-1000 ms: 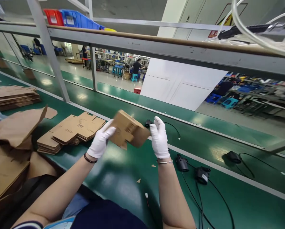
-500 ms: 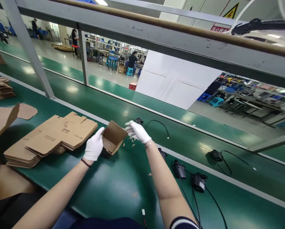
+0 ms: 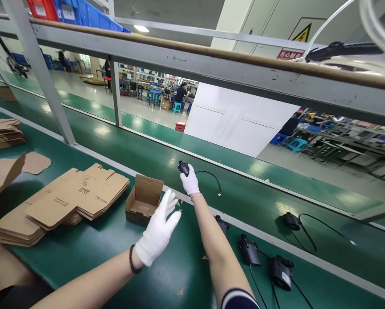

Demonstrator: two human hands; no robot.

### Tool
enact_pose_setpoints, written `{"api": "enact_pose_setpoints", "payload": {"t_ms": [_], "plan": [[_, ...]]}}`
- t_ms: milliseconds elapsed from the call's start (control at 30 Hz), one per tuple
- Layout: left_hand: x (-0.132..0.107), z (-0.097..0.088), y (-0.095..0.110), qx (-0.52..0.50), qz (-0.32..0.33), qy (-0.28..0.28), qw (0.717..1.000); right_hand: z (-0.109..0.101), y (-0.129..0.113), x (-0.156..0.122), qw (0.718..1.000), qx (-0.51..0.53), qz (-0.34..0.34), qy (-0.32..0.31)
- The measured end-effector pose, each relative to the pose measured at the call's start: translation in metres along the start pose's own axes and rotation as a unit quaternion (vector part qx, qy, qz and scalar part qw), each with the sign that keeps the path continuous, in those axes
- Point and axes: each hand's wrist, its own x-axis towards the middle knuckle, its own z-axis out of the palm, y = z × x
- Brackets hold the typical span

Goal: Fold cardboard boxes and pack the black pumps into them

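Both my hands wear white gloves. My right hand point(image 3: 189, 182) reaches far forward over the belt and closes on a small black device point(image 3: 183, 168) whose thin black cable point(image 3: 209, 177) trails to the right. My left hand point(image 3: 158, 231) hovers open, fingers spread, just right of a small open cardboard box point(image 3: 144, 204) that stands upright on the green table point(image 3: 121, 253). The hand touches nothing.
Stacks of flat cardboard blanks point(image 3: 66, 201) lie left of the box, with another pile point(image 3: 2, 133) further back. Three more black devices with cables point(image 3: 249, 250) point(image 3: 281, 271) point(image 3: 291, 220) lie at the right. A grey metal frame point(image 3: 212, 64) crosses overhead. People work in the distance.
The box left my hands and now stands open on the table. My right hand went forward to the black device and gripped it. My left hand drew back and opened.
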Motion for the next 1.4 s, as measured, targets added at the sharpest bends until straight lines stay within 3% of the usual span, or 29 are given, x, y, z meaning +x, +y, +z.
{"api": "enact_pose_setpoints", "payload": {"t_ms": [67,167,233,333,400,467,567,667,733,833,900,967,1000,1067,1133,1200,1300,1400], "plan": [[0.023,0.022,0.015,-0.129,-0.085,0.044,0.987,-0.014,0.003,-0.037,0.997,-0.021,-0.052,0.057],[0.05,0.04,0.032,-0.223,-0.091,0.097,0.966,-0.041,0.002,-0.103,0.966,-0.093,-0.205,0.123],[0.056,0.035,0.039,-0.293,-0.085,0.091,0.948,-0.068,0.003,-0.141,0.941,-0.12,-0.286,0.133],[0.048,0.003,0.045,-0.315,-0.098,-0.029,0.944,-0.121,0.011,-0.174,0.914,-0.094,-0.373,0.124],[0.038,-0.022,0.047,-0.256,-0.113,-0.132,0.951,-0.153,0.014,-0.179,0.898,-0.045,-0.416,0.136],[0.026,-0.038,0.048,-0.189,-0.117,-0.207,0.953,-0.17,0.009,-0.173,0.89,0.01,-0.421,0.177],[0.008,-0.044,0.05,-0.122,-0.088,-0.275,0.95,-0.159,-0.013,-0.152,0.905,0.095,-0.375,0.176],[-0.007,-0.04,0.055,-0.109,-0.06,-0.275,0.953,-0.115,-0.033,-0.134,0.937,0.165,-0.303,0.053],[-0.01,-0.043,0.057,-0.141,-0.04,-0.203,0.968,-0.085,-0.038,-0.135,0.949,0.17,-0.264,-0.027],[-0.001,-0.058,0.056,-0.258,-0.01,-0.019,0.966,-0.055,-0.036,-0.161,0.947,0.117,-0.279,-0.106],[0.01,-0.073,0.053,-0.336,-0.014,0.095,0.937,-0.054,-0.033,-0.187,0.922,0.047,-0.354,-0.147],[0.018,-0.087,0.049,-0.359,-0.028,0.133,0.923,-0.068,-0.034,-0.21,0.882,-0.02,-0.445,-0.155],[0.019,-0.091,0.047,-0.341,-0.032,0.121,0.932,-0.08,-0.036,-0.217,0.867,-0.04,-0.479,-0.134],[0.015,-0.094,0.043,-0.258,-0.033,0.038,0.965,-0.106,-0.044,-0.219,0.857,-0.041,-0.511,-0.055],[0.002,-0.089,0.039,-0.18,-0.04,-0.061,0.981,-0.125,-0.055,-0.203,0.875,0.001,-0.483,0.041],[-0.013,-0.082,0.038,-0.148,-0.05,-0.127,0.98,-0.126,-0.064,-0.176,0.906,0.071,-0.408,0.085],[-0.029,-0.078,0.039,-0.125,-0.046,-0.177,0.975,-0.093,-0.068,-0.144,0.942,0.178,-0.285,-0.001],[-0.027,-0.089,0.038,-0.155,-0.044,-0.18,0.97,-0.049,-0.061,-0.145,0.945,0.187,-0.252,-0.096]]}}
